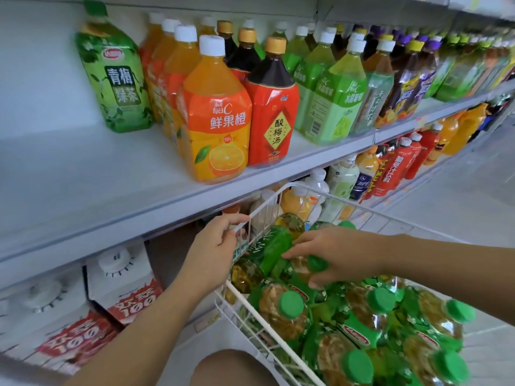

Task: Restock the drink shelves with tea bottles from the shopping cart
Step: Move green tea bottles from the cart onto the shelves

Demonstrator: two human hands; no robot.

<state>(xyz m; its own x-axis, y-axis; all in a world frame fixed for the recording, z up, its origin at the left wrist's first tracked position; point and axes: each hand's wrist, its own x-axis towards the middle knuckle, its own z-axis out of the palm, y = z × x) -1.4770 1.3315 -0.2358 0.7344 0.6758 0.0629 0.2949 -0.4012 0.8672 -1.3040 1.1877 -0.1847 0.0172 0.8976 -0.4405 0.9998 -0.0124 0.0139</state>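
A white wire shopping cart (pixel 245 300) at lower right holds several green-capped tea bottles (pixel 289 310) lying on their sides. My left hand (pixel 214 246) grips the cart's left rim. My right hand (pixel 328 254) reaches into the cart, its fingers curled around the neck of a green tea bottle (pixel 316 264) that lies on the pile. One matching green tea bottle (pixel 114 76) stands upright at the back left of the upper shelf (pixel 69 174), with bare shelf in front of it.
Orange juice bottles (pixel 216 112), red plum-drink bottles (pixel 271 107) and green bottles (pixel 331 96) fill the upper shelf to the right. White cartons (pixel 122 280) stand on the lower shelf at left. More drinks (pixel 390 168) line the lower shelf beyond the cart. My knee (pixel 234 369) shows below.
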